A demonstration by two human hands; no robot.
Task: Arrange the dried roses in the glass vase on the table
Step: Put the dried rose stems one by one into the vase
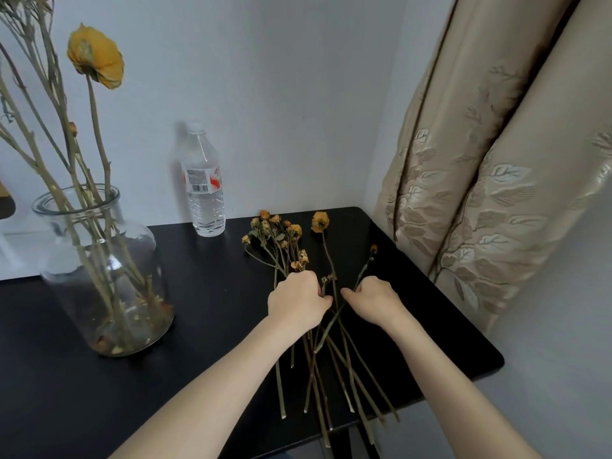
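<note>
Dried roses [293,230] are lying loose on the worktop [198,326]. Left hand [296,301] has its fingers curled round the bunched stems, and the right hand [371,299] is pinching a single stem. They look brittle and crossed, so I'd lift gently mid-stem. The glass vase [99,260] sits well left, and the stems already in it crowd the neck. Water bottle [203,183] behind, curtain [496,160] close on the right.
</note>
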